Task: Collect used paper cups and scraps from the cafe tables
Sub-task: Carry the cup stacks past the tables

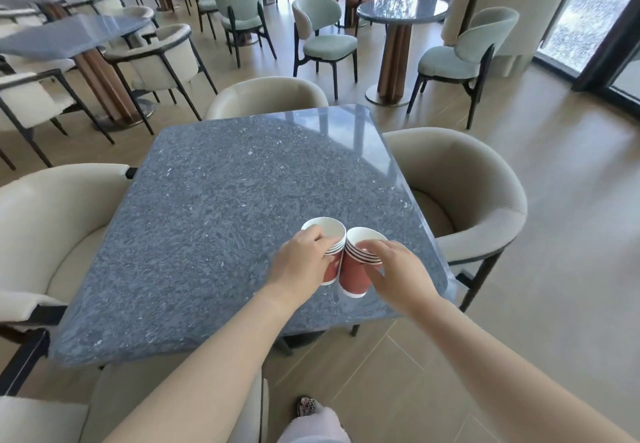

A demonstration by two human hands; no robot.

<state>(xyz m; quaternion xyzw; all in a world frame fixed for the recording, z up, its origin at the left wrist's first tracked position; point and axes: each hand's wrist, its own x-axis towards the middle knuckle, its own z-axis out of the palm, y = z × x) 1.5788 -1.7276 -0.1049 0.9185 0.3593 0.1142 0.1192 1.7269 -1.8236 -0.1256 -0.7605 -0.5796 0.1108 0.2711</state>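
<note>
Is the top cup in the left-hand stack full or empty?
Looks empty: the top cup shows only bare white inside, no liquid.

2 bare forearms [214, 356], pale trousers [311, 426], 1 sandal [307, 405] (patterned)

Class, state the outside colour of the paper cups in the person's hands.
The paper cups are red, with white rims; the head view shows this.

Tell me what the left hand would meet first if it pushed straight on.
The left hand grips its cup stack; pushed on, that would likely bump the second stack held by the right hand, close beside it, perhaps touching.
</note>
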